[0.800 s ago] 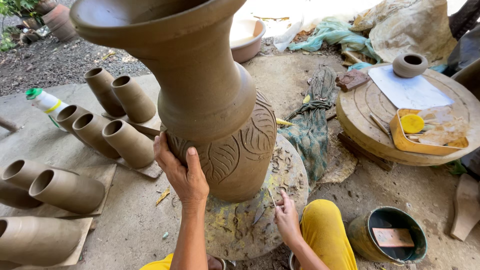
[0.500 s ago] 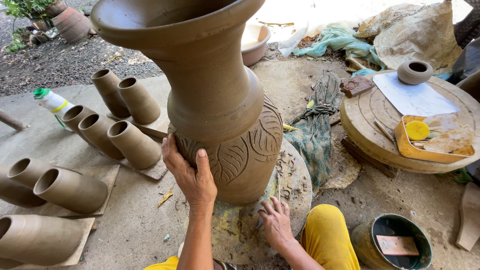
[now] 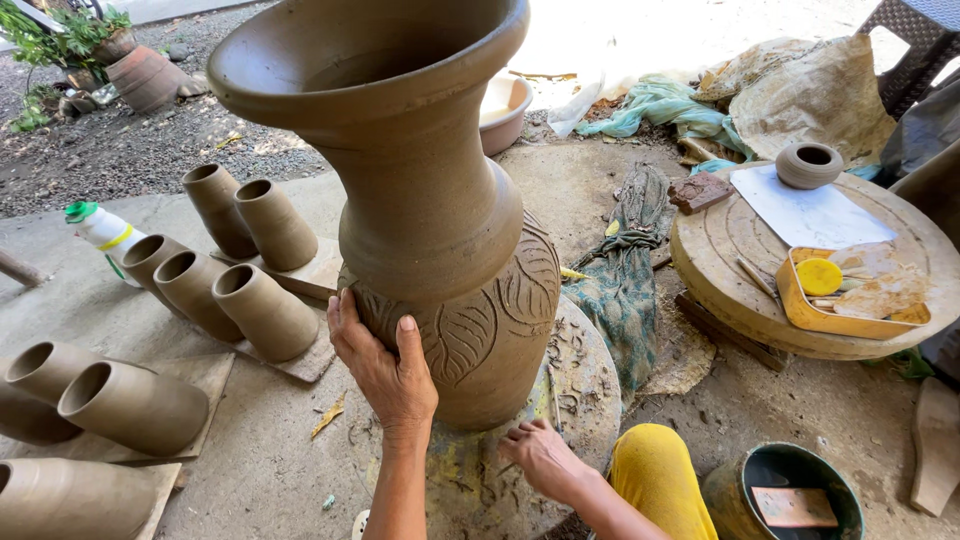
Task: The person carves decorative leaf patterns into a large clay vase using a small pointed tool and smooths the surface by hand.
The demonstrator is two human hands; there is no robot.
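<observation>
A tall unfired clay vase with carved leaf patterns on its belly stands on a round turntable in front of me. My left hand lies flat against the vase's lower left side, fingers spread upward. My right hand rests on the turntable at the vase's base, fingers curled down among clay shavings; whether it holds a small tool I cannot tell. My knee in yellow trousers is just right of that hand.
Several clay cylinders lie tilted on boards at the left, with a white bottle behind them. At the right are a round wooden wheel carrying a small pot and a yellow tray, and a bucket below.
My left hand has slid a little up the vase's side. My right hand moved left across the turntable toward the vase's base. The view shifted closer.
</observation>
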